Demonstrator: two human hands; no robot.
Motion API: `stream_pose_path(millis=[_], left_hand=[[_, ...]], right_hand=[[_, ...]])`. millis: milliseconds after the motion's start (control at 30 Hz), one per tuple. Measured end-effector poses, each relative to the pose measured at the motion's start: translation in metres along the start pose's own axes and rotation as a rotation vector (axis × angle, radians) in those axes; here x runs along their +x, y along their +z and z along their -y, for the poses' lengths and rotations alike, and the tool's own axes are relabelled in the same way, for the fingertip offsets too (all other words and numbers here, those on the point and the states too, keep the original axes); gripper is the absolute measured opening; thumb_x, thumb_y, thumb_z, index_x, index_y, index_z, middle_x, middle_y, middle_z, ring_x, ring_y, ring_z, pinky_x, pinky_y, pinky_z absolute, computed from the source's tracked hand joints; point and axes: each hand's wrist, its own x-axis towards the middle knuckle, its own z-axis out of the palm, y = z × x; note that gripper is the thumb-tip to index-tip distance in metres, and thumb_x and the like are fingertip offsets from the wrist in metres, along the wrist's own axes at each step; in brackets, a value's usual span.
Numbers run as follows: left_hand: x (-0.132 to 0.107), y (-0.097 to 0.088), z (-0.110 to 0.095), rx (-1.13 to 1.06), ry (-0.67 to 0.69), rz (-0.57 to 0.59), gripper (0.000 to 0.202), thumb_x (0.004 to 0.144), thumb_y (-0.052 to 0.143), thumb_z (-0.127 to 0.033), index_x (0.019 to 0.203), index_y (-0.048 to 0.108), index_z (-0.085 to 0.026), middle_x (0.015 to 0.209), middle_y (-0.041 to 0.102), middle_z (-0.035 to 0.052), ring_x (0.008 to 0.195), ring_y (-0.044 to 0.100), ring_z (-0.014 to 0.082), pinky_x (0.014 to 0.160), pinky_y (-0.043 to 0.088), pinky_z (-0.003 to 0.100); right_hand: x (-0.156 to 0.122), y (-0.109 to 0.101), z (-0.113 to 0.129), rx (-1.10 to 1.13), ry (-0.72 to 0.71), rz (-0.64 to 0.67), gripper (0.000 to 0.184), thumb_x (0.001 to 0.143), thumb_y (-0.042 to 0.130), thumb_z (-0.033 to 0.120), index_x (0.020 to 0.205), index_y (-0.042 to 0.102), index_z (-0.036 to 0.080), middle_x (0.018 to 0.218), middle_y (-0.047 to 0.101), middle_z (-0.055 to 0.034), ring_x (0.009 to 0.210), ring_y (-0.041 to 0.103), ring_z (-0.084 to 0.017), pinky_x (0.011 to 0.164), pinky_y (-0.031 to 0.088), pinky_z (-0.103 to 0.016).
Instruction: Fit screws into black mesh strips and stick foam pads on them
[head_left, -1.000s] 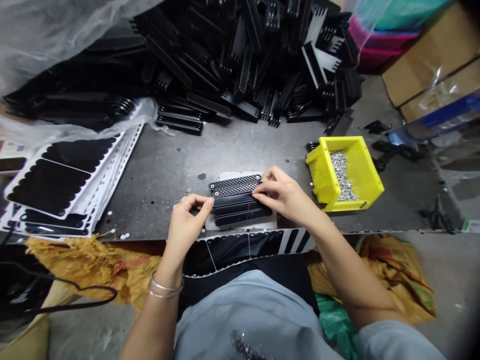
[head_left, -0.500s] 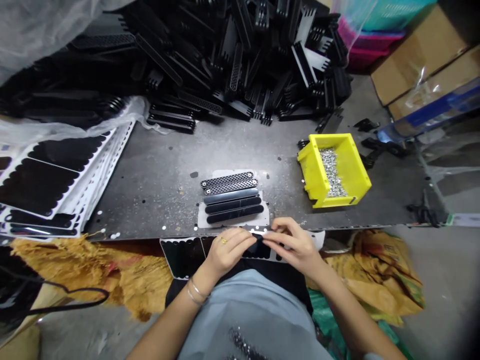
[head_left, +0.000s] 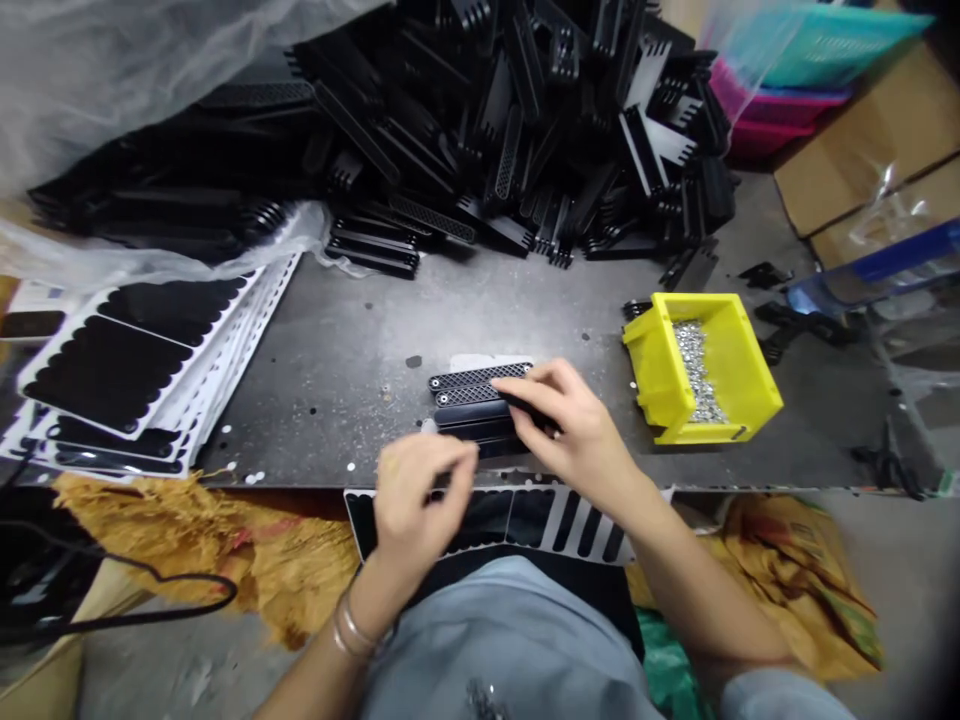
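Strip (head_left: 529, 407): now hanging above the right end of the bars (head_left: 469, 415), pinched in the right hand (head_left: 574, 425).
Right hand: holding the strip narrowly between thumb and fingers; half a second ago it was working over the sheet (head_left: 480, 520) on the lap.
Left hand: curling narrowly beside the near bars, having left the sheet; whether its fingertips are gripping anything, I cannot tell.
Bars: five lying side by side on the bench (head_left: 345, 350), two latticed and three smooth, the right hand partly covering them.
Markings: red marks showing on the left sack (head_left: 225, 550), too blurred to read.
Bin (head_left: 652, 380): one, yellow, holding small metal parts too numerous to count.
Bangles (head_left: 351, 625): two, circling the left wrist.
Scissors (head_left: 892, 460): one pair, lying at the right end of the bench.
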Motion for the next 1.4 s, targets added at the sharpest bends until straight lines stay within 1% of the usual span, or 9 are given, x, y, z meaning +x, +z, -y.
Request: stream_pose_path(millis=[100, 200, 333, 433, 600, 800, 1133, 1233, 1400], left_hand=[[0.028, -0.014, 0.025, 0.084, -0.312, 0.04, 0.007, 0.097, 0.067, -0.027, 0.096, 0.074, -0.025, 0.094, 0.078, 0.0016, 0.093, 0.07, 0.0211, 0.093, 0.049, 0.04], [0.039, -0.015, 0.04, 0.043, -0.439, 0.11, 0.012, 0.096, 0.067, -0.034, 0.094, 0.076, -0.026, 0.09, 0.078, -0.0001, 0.09, 0.068, 0.0212, 0.092, 0.046, 0.041], [0.039, -0.015, 0.028, -0.086, -0.444, 0.08, 0.008, 0.093, 0.07, -0.033, 0.091, 0.074, -0.026, 0.089, 0.075, -0.0014, 0.09, 0.066, 0.0196, 0.094, 0.043, 0.038], [0.04, -0.02, 0.015, -0.249, -0.448, 0.162, 0.008, 0.091, 0.069, -0.029, 0.084, 0.069, -0.025, 0.087, 0.072, -0.0011, 0.09, 0.065, 0.0193, 0.092, 0.044, 0.037], [0.039, -0.021, 0.023, -0.074, -0.434, 0.153, 0.007, 0.094, 0.065, -0.026, 0.091, 0.072, -0.025, 0.092, 0.075, -0.0008, 0.095, 0.065, 0.0213, 0.098, 0.039, 0.041], [0.036, -0.011, 0.038, 0.027, -0.451, 0.125, 0.014, 0.098, 0.063, -0.028, 0.095, 0.076, -0.028, 0.095, 0.08, -0.002, 0.098, 0.067, 0.0219, 0.098, 0.039, 0.041], [0.045, -0.005, 0.041, -0.037, -0.512, 0.103, 0.014, 0.093, 0.069, -0.032, 0.081, 0.075, -0.027, 0.083, 0.077, -0.0019, 0.088, 0.067, 0.0209, 0.092, 0.043, 0.04], [0.047, -0.003, 0.04, -0.041, -0.531, 0.125, 0.015, 0.091, 0.071, -0.033, 0.078, 0.073, -0.026, 0.081, 0.076, -0.0017, 0.088, 0.066, 0.0212, 0.094, 0.043, 0.041], [0.047, -0.001, 0.041, -0.055, -0.542, 0.129, 0.016, 0.09, 0.07, -0.035, 0.076, 0.072, -0.026, 0.082, 0.076, -0.0014, 0.087, 0.066, 0.0217, 0.096, 0.042, 0.043]], right_hand=[[0.026, 0.024, -0.008, -0.192, -0.201, 0.052, 0.037, 0.104, 0.05, 0.014, 0.137, 0.063, 0.023, 0.104, 0.067, -0.008, 0.095, 0.064, -0.021, 0.086, 0.058, -0.04], [0.034, 0.031, -0.01, -0.19, -0.234, 0.093, 0.029, 0.102, 0.056, 0.016, 0.128, 0.066, 0.02, 0.111, 0.064, -0.0105, 0.088, 0.064, -0.018, 0.08, 0.06, -0.037], [0.029, 0.025, 0.002, -0.193, -0.254, 0.167, 0.035, 0.101, 0.056, 0.016, 0.135, 0.062, 0.019, 0.112, 0.058, -0.011, 0.084, 0.063, -0.016, 0.072, 0.061, -0.033], [0.024, 0.019, 0.01, -0.168, -0.312, 0.201, 0.038, 0.102, 0.057, 0.016, 0.14, 0.058, 0.017, 0.112, 0.062, -0.0118, 0.095, 0.066, -0.019, 0.078, 0.062, -0.032], [0.028, 0.017, -0.003, -0.181, -0.396, 0.09, 0.014, 0.1, 0.066, 0.019, 0.113, 0.07, 0.017, 0.105, 0.072, -0.0097, 0.093, 0.069, -0.019, 0.082, 0.06, -0.034], [0.039, 0.03, -0.025, -0.188, -0.366, 0.091, 0.011, 0.101, 0.066, 0.024, 0.104, 0.075, 0.019, 0.101, 0.074, -0.0084, 0.088, 0.065, -0.019, 0.078, 0.056, -0.035], [0.041, 0.034, -0.024, -0.168, -0.332, 0.13, 0.015, 0.101, 0.064, 0.025, 0.101, 0.077, 0.018, 0.099, 0.072, -0.0087, 0.089, 0.063, -0.019, 0.08, 0.053, -0.036], [0.038, 0.023, -0.022, -0.205, -0.296, 0.159, 0.017, 0.102, 0.063, 0.029, 0.106, 0.077, 0.02, 0.104, 0.072, -0.0101, 0.093, 0.064, -0.021, 0.081, 0.055, -0.038], [0.024, -0.013, -0.033, -0.061, 0.006, 0.132, 0.014, 0.098, 0.07, 0.029, 0.108, 0.077, 0.023, 0.1, 0.073, -0.0059, 0.089, 0.069, -0.018, 0.078, 0.057, -0.034]])
